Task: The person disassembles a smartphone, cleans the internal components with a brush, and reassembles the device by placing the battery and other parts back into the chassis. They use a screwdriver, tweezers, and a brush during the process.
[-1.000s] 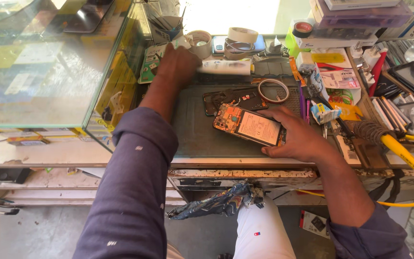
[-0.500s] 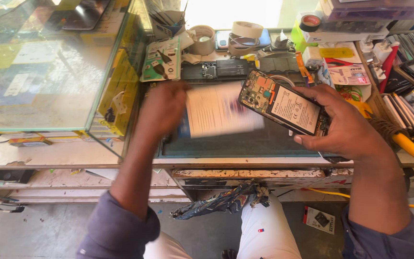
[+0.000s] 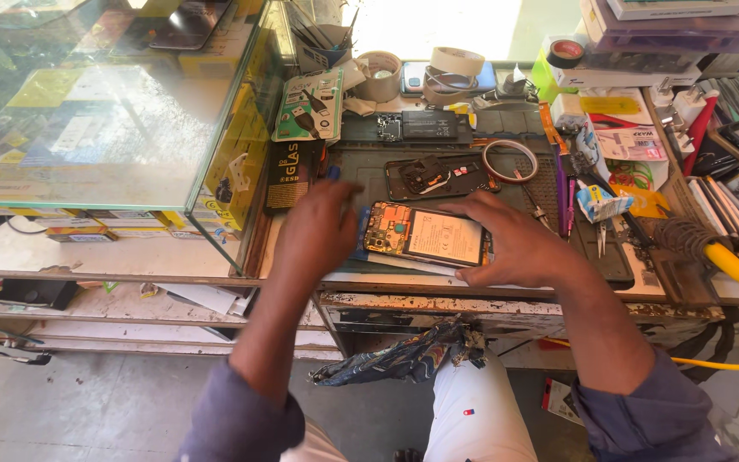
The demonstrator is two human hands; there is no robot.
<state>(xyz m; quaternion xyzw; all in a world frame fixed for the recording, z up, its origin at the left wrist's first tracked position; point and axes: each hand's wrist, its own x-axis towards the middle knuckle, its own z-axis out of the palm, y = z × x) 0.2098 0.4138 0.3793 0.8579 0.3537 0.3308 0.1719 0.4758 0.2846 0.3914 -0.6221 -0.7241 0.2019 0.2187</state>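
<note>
Opened phone point(image 3: 425, 235) lies back-side up on the dark work mat point(image 3: 592, 248), near edge of the bench, orange board at its left end, pale battery in the middle. Right hand point(image 3: 515, 244) curls over the phone's right end, fingers along its far edge, thumb at the near edge, pinching it loosely against the mat. Left hand point(image 3: 318, 227) sits just left of the phone, fingers loosely spread and blurred, fingertips at the phone's left end; cannot tell if it really touches or grips anything. Thin white sheet point(image 3: 404, 263) pokes out under the phone's near side.

Further back on the mat: another dark phone frame point(image 3: 438, 175) with parts on it, tape ring point(image 3: 511, 160) to its right. Far edge has tape rolls point(image 3: 455, 62), a black battery piece point(image 3: 428, 125). Tweezers point(image 3: 602, 238) right of the right hand, soldering iron with yellow cable point(image 3: 733, 265) at far right. Glass display case point(image 3: 104, 111) fills the left side. Person's white trousers point(image 3: 481, 411) below the bench
</note>
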